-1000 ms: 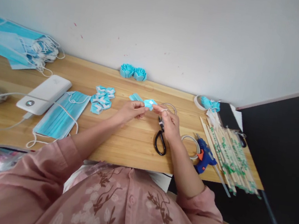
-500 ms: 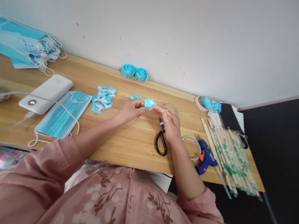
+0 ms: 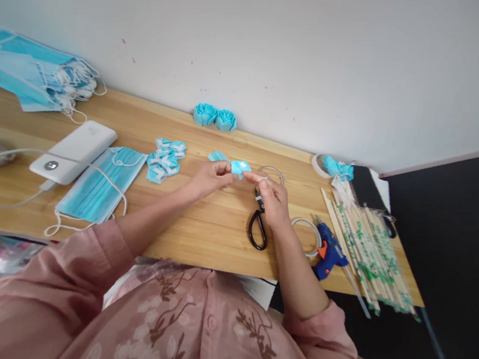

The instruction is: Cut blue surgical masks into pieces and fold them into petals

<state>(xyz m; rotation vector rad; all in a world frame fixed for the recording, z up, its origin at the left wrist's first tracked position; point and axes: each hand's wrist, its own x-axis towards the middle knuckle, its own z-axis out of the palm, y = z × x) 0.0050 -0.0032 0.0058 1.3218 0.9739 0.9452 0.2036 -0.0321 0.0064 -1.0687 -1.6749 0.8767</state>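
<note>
Above the middle of the wooden table, both my hands pinch one small folded piece of blue mask fabric. My left hand grips its left side with closed fingers. My right hand holds its right edge between thumb and forefinger. A second folded blue piece lies just behind my left hand. Black-handled scissors lie on the table under my right hand. A pile of small cut blue pieces sits to the left of my hands.
A blue face mask and a white power bank with a cable lie at left; a stack of masks sits far left. Two blue fabric flowers stand by the wall. Tape rolls, a blue glue gun and wrapped chopsticks lie at right.
Both hands stay on the blue piece with only slight finger movement. The view has shifted a little.
</note>
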